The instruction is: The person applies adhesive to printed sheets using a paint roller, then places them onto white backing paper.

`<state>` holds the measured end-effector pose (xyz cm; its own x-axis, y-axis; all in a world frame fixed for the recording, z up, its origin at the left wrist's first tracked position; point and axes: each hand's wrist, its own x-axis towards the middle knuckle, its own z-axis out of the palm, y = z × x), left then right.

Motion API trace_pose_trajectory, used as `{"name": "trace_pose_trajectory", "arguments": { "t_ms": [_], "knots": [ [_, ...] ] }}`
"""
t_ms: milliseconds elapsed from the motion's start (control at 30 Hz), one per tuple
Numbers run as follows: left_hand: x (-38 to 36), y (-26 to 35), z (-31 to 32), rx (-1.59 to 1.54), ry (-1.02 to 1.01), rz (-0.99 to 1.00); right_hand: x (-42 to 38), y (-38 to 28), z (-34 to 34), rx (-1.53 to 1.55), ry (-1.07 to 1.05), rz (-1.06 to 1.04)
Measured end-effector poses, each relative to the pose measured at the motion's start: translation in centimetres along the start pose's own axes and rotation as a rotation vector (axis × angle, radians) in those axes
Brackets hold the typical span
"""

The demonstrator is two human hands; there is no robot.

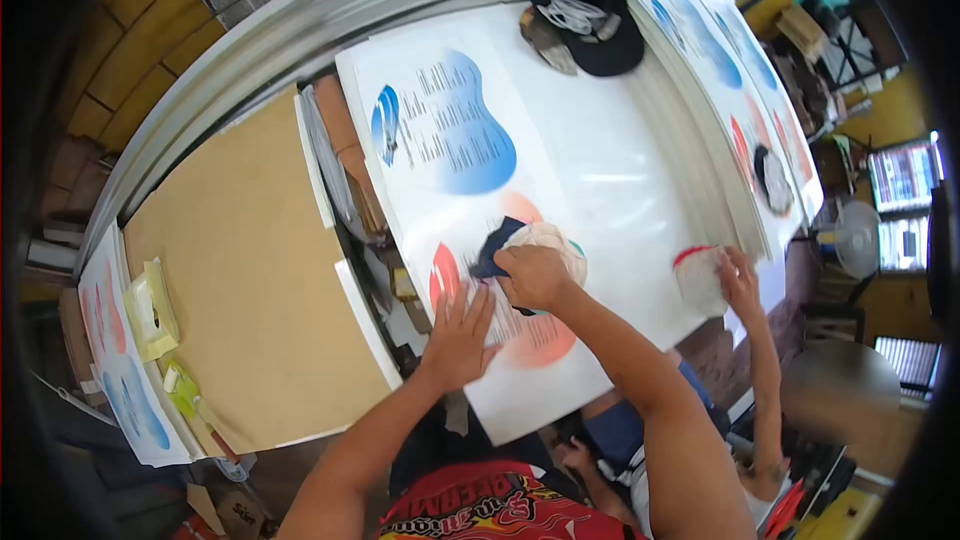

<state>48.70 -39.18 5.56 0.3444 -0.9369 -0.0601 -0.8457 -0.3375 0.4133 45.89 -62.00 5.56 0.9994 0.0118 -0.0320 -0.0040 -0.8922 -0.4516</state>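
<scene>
Two hands of the person wearing the camera are working on a large printed sheet (600, 190) that is lying flat on the table. The left hand (458, 338) is lying flat with its fingers spread wide, pressing down on the near edge of the sheet, beside a red printed shape. Just beyond it and a little to its right, the right hand (533, 275) is curling around a bunched cloth (535, 240), pale with a dark blue part showing at its left, and is pressing it against the sheet. Further out from both hands, a blue printed blob with lines of text (470, 135) is showing on the sheet, and beyond that a black cap (600, 35) is resting near the far edge. Well to the right of the right hand, another person's hand (738, 278) is gripping a second pale cloth (698, 275) at the sheet's right border, next to a stack of similar printed sheets (740, 110). To the left of the left hand, a brown board (240, 280) is covering the neighbouring surface.
</scene>
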Motion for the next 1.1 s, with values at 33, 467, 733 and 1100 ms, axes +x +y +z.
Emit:
{"name": "trace_pose_trajectory", "arguments": {
  "t_ms": [33, 467, 733, 1100],
  "knots": [
    [0.2, -0.1, -0.3, -0.018, -0.008, -0.001, 2.8, 1.5, -0.6, -0.007, 0.001, -0.038],
    [0.9, -1.6, -0.5, -0.093, -0.013, -0.063, 38.6, 13.1, -5.9, -0.271, 0.231, 0.185],
    [0.5, -1.6, -0.4, -0.169, -0.057, -0.082, 32.0, 0.7, -1.6, -0.134, -0.223, -0.187],
    [0.4, -1.4, -0.7, -0.137, -0.058, -0.104, 40.2, -0.8, 0.4, -0.098, 0.001, -0.104]
  ]
}}
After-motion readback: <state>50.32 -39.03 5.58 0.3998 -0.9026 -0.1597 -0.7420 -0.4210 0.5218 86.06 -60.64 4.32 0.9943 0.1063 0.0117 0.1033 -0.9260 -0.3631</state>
